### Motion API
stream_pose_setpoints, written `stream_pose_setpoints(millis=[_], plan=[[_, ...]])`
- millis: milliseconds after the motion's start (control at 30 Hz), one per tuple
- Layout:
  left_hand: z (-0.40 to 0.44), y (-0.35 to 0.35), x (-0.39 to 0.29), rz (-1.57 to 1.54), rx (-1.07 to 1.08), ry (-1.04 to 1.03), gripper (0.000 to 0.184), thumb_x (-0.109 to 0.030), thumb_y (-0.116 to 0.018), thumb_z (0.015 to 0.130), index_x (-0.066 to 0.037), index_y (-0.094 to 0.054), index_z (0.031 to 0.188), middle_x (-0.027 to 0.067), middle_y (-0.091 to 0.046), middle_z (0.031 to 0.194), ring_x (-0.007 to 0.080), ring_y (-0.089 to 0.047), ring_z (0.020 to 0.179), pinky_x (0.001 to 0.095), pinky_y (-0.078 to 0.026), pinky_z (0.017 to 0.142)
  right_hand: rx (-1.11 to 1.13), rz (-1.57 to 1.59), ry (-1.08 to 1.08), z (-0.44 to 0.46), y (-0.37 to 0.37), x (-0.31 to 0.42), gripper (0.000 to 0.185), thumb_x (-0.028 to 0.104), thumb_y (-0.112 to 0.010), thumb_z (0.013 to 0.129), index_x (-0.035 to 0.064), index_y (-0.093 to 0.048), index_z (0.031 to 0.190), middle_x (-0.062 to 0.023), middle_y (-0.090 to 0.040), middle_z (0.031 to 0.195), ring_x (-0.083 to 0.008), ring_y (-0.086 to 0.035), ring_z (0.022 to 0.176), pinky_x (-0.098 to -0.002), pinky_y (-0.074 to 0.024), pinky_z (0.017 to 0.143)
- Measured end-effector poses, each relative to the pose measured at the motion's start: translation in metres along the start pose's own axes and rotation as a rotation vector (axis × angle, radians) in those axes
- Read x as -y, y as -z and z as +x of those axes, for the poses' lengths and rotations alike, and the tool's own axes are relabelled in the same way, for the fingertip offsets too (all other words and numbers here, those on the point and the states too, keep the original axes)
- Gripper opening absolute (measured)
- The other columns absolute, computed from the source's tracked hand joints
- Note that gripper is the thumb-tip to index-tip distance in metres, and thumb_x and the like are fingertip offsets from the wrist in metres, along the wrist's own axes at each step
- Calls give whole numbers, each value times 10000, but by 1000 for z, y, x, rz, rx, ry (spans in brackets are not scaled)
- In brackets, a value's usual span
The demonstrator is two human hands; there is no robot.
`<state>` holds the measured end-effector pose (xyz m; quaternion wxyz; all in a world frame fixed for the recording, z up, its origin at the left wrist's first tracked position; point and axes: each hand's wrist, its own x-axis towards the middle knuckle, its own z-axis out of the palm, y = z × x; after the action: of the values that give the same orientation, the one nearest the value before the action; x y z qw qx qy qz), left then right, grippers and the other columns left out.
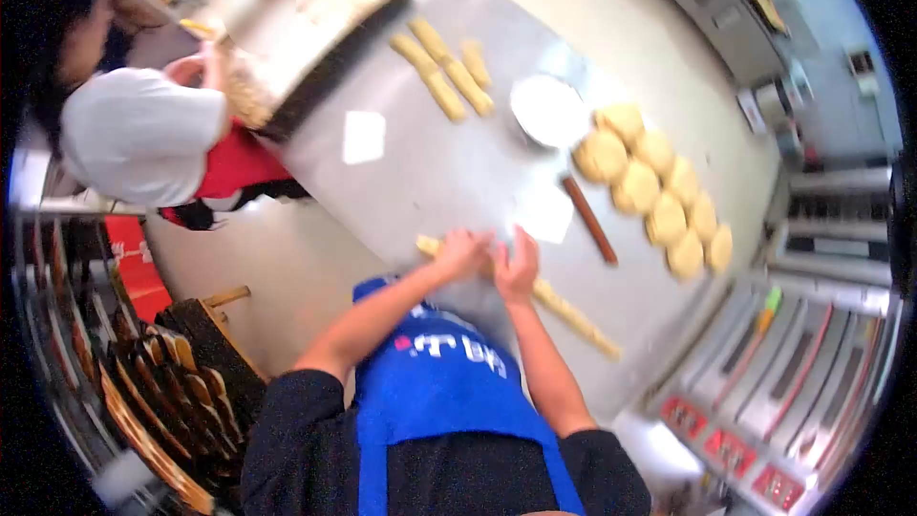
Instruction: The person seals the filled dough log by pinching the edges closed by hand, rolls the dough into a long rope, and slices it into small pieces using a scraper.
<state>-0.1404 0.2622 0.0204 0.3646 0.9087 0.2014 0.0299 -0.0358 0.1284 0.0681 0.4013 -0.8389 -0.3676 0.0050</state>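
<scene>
The middle of the dough rope (578, 317) is hidden beneath the person's two hands; one end pokes out past the left hand (463, 254), while a longer stretch runs out beyond the right hand (517, 269), lying on the metal table (411, 158) near its edge. Both hands are blurred, fingers bent over the rope; whether they grip it or merely press on it, I cannot tell. A bright patch just beyond the right hand could be glare or a sheet — too washed out to say. The co-worker (143, 134) at left is cut off by the dark rim of the view. The white bowl (535, 141) is so bright inside that its contents cannot be made out. The large dark-sided tray (334, 65) holds something pale, with crumbly bits at its near corner, close to the co-worker. Between tray and bowl lie short dough strips (435, 76); beside the bowl, dough rounds (666, 218) sit clustered, touching, and a brown rod (589, 220) lies near them.
</scene>
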Motion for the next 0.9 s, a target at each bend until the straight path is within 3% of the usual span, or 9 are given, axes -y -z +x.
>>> stream_pose_setpoints(millis=[33,67,167,267,467,533,633,733,900], plan=[[0,-5,1,-148,-107,-48,426,-393,-741,928,-190,-715,1301,166,-767,953,436,-718,885,565,-540,810,0,-35,18,21,-7,-9,683,345,-684,1032,-43,-473,1554,-273,-529,1559,-451,-502,1442,-522,-377,1214],[2,28,-19,-147,49,75,367,-384,-739,955,-163,-721,1247,155,-774,969,423,-718,893,545,-551,851,-4,-18,-28,46,-17,-21,822,426,-666,1032,-53,-335,1613,-285,-374,1648,-452,-354,1530,-523,-277,1268],[-8,39,11,-208,-309,16,312,-335,-736,987,-132,-739,1222,144,-781,996,399,-711,940,518,-553,896,148,-117,-141,151,-54,-61,1042,566,-600,1042,-81,-89,1679,-294,-78,1768,-444,-59,1648,-516,-77,1342],[-10,84,9,-255,-473,21,316,-292,-707,1020,-112,-755,1276,146,-774,1079,375,-711,989,494,-563,899,393,-466,-141,226,-70,-55,1046,658,-493,1049,-101,-127,1669,-294,-101,1766,-417,-58,1655,-503,-26,1344],[-39,119,43,-339,-682,276,286,-264,-742,1003,-58,-779,1198,140,-787,1082,327,-712,1011,434,-554,898,576,-558,-246,269,-94,-49,1081,755,-367,1036,-94,-155,1670,-291,-107,1767,-389,-31,1663,-483,-28,1345],[-37,125,41,-497,-572,434,292,-262,-727,1017,-53,-768,1217,126,-787,1100,290,-724,1030,420,-560,905,571,-558,-265,275,-95,-51,1088,765,-351,1034,-95,-151,1670,-293,-104,1766,-390,-27,1663,-485,-30,1344],[-25,132,14,-442,-399,412,331,-274,-716,1030,-56,-742,1276,134,-781,1167,286,-727,1111,400,-556,971,611,-519,-262,277,-86,-68,1028,695,-400,1064,-93,-141,1672,-300,-104,1764,-413,-46,1657,-483,-56,1344],[0,118,11,-539,-343,169,467,-353,-675,1063,-90,-653,1450,156,-699,1409,282,-646,1330,367,-494,1114,150,45,-112,254,-61,-69,817,475,-458,1136,-60,-166,1680,-278,-176,1758,-395,-148,1647,-461,-121,1337],[72,84,-12,-983,-223,382,705,-534,-526,1106,-70,-436,1629,121,-440,1679,267,-375,1563,392,-303,1272,76,626,-127,138,8,-26,883,641,-263,1131,-42,-193,1687,-218,-242,1759,-322,-215,1638,-429,-144,1333]])
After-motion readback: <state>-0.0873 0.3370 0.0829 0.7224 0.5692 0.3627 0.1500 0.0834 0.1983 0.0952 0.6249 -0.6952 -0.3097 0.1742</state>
